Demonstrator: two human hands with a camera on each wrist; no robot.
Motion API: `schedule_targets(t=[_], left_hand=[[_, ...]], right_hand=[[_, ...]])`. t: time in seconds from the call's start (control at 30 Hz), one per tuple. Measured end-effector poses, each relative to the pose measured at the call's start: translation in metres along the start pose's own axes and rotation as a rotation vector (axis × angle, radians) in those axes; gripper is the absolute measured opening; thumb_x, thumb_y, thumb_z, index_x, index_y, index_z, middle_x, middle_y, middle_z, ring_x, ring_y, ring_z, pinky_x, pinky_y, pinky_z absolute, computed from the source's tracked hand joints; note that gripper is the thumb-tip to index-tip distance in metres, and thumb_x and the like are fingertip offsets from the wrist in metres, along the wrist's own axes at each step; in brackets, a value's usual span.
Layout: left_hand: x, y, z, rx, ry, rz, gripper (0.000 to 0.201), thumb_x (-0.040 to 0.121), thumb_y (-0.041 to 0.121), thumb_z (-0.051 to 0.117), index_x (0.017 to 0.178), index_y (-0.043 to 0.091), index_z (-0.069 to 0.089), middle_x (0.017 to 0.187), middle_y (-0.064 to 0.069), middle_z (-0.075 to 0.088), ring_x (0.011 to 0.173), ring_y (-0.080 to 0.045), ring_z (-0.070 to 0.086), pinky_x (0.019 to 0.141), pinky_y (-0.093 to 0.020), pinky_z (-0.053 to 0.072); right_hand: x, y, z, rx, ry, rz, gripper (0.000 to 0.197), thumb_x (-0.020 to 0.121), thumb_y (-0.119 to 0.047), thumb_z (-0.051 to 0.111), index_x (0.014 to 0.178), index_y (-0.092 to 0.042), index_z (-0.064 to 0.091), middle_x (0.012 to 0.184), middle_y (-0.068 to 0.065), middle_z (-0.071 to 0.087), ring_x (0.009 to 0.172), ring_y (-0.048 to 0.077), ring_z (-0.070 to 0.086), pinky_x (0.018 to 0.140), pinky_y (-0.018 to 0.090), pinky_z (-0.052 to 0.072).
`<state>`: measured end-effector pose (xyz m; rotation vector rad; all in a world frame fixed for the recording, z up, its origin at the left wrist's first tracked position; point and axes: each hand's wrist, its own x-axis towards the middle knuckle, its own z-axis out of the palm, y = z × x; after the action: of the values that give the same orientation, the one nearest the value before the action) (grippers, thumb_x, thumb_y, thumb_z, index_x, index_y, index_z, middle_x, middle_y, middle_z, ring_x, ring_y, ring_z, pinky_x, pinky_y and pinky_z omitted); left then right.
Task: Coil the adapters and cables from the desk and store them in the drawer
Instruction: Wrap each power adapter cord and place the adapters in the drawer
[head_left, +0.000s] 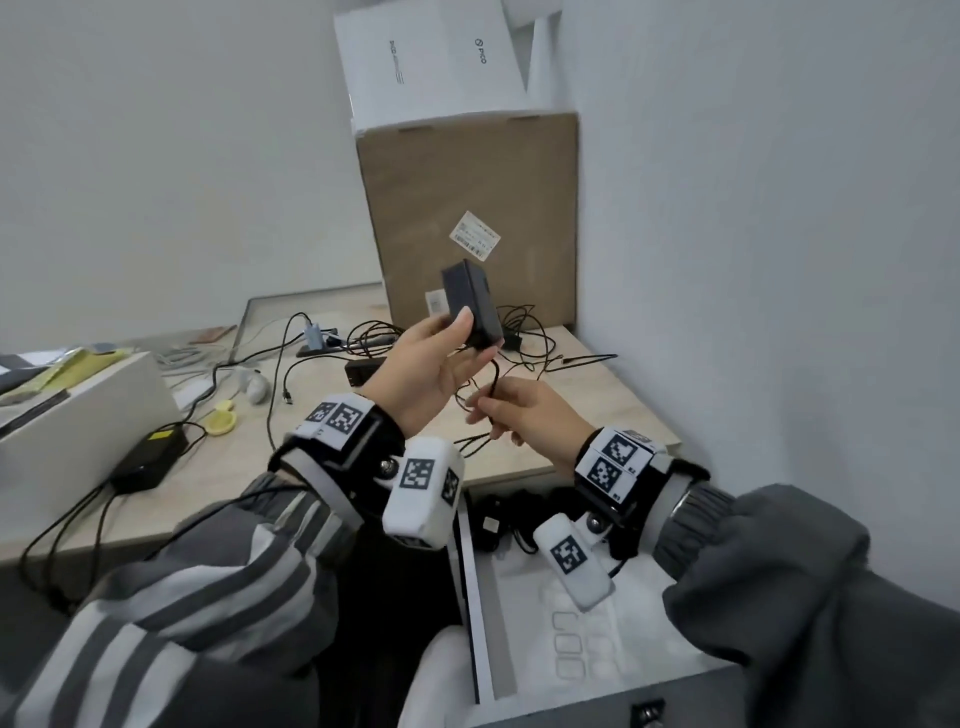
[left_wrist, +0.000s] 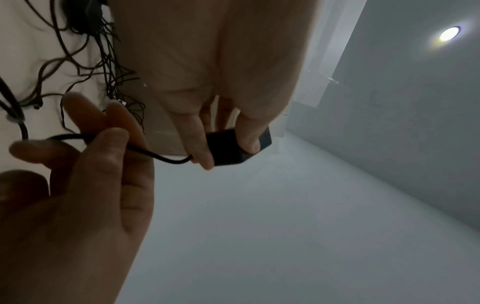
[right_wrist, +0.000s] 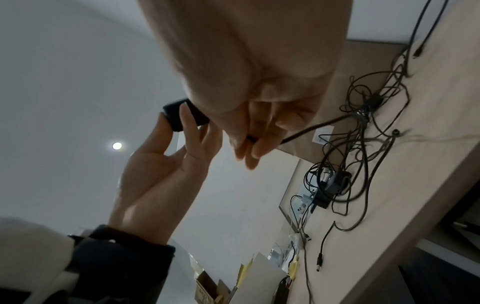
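My left hand (head_left: 441, 358) grips a black power adapter (head_left: 470, 301) and holds it raised above the desk; the same adapter (left_wrist: 233, 147) sits between thumb and fingers in the left wrist view. Its thin black cable (head_left: 493, 376) drops from the adapter, and my right hand (head_left: 511, 413) pinches it just below. In the right wrist view the cable (right_wrist: 311, 129) runs from my right hand's fingertips (right_wrist: 249, 150) toward the desk. A tangle of black cables (head_left: 524, 332) lies on the desk behind. The open drawer (head_left: 519, 613) below my wrists holds black adapters (head_left: 493, 525).
A tall cardboard box (head_left: 467, 208) stands at the desk's back right, with a white box (head_left: 431, 57) on top. A black power brick (head_left: 150, 457) with cables lies at the left front, beside a white box (head_left: 78, 415). A power strip (head_left: 363, 369) lies behind my left hand.
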<state>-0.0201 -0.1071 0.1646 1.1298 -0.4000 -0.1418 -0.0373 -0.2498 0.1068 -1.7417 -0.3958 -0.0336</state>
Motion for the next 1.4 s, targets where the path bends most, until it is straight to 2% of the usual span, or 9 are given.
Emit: schedule_targets(t=[0.1,0.23,0.47,0.6,0.73,0.87,1.07,1.23,1.4], left_hand=[[0.003,-0.020,-0.002,-0.059,0.099,0.064,0.037,0.098,0.013,0.051,0.129,-0.007,0.048,0.114,-0.017,0.057,0.095,-0.022,0.062,0.078,-0.023,0.055],[0.006,-0.058,-0.012,-0.030,0.210,-0.024,0.040,0.094,0.020,0.060,0.128,0.001,0.052,0.108,-0.013,0.060,0.089,-0.021,0.062,0.069,-0.021,0.053],[0.022,-0.122,-0.008,0.019,0.302,-0.312,0.029,0.093,0.036,0.058,0.108,0.012,0.062,0.094,-0.009,0.067,0.072,-0.013,0.057,0.054,-0.017,0.043],[0.029,-0.152,0.000,-0.040,0.307,-0.417,0.041,0.094,0.041,0.052,0.120,0.010,0.058,0.087,-0.005,0.069,0.068,-0.012,0.059,0.050,-0.017,0.042],[0.032,-0.171,0.002,-0.173,0.287,-0.399,0.041,0.096,0.043,0.045,0.109,0.007,0.060,0.083,-0.004,0.062,0.066,-0.013,0.057,0.053,-0.018,0.046],[0.031,-0.176,-0.001,-0.283,0.314,-0.330,0.036,0.096,0.040,0.045,0.108,0.007,0.058,0.083,-0.005,0.058,0.057,-0.011,0.046,0.042,-0.017,0.038],[0.021,-0.182,-0.001,-0.017,0.300,-0.283,0.021,0.096,0.034,0.049,0.100,0.015,0.056,0.085,-0.005,0.060,0.051,-0.009,0.034,0.044,-0.019,0.016],[0.019,-0.178,-0.006,-0.028,0.323,-0.274,0.027,0.096,0.036,0.048,0.107,0.013,0.055,0.081,-0.002,0.061,0.049,-0.006,0.033,0.043,-0.018,0.014],[0.017,-0.176,-0.011,-0.169,0.295,-0.274,0.038,0.095,0.050,0.044,0.107,0.015,0.052,0.078,0.002,0.055,0.048,-0.005,0.031,0.041,-0.016,0.015]], right_hand=[[-0.003,0.016,-0.013,-0.025,0.117,0.003,0.015,0.095,-0.014,0.053,0.093,-0.009,0.067,0.081,0.001,0.067,0.054,-0.002,0.049,0.049,0.007,0.036],[-0.003,0.047,-0.034,-0.059,0.270,0.004,0.014,0.088,-0.016,0.064,0.089,-0.006,0.073,0.075,0.000,0.067,0.069,-0.002,0.057,0.069,0.013,0.041],[0.000,0.102,-0.065,-0.015,0.215,0.082,0.004,0.082,-0.012,0.070,0.085,-0.010,0.072,0.076,0.000,0.069,0.072,0.001,0.061,0.074,0.011,0.046],[-0.006,0.128,-0.080,0.009,0.199,0.108,0.005,0.081,-0.008,0.071,0.086,-0.010,0.071,0.078,-0.004,0.069,0.072,-0.004,0.061,0.071,0.007,0.045],[-0.004,0.136,-0.091,0.029,0.113,0.071,0.011,0.078,-0.004,0.073,0.086,-0.012,0.071,0.089,0.008,0.072,0.083,0.014,0.065,0.082,0.023,0.050],[-0.001,0.146,-0.096,-0.231,0.015,0.081,0.016,0.077,-0.010,0.076,0.081,-0.024,0.071,0.075,-0.006,0.067,0.072,0.009,0.057,0.076,0.026,0.047],[0.001,0.148,-0.098,-0.543,-0.033,0.036,0.013,0.078,-0.023,0.075,0.073,-0.029,0.064,0.082,-0.012,0.057,0.080,0.007,0.054,0.077,0.025,0.042],[-0.001,0.148,-0.108,-0.483,0.081,-0.021,0.024,0.071,-0.029,0.081,0.064,-0.021,0.059,0.098,-0.006,0.061,0.097,0.007,0.051,0.085,0.007,0.033],[-0.002,0.146,-0.107,-0.270,0.131,0.008,0.026,0.072,-0.025,0.080,0.065,-0.016,0.057,0.095,0.002,0.067,0.096,0.005,0.059,0.092,0.025,0.039]])
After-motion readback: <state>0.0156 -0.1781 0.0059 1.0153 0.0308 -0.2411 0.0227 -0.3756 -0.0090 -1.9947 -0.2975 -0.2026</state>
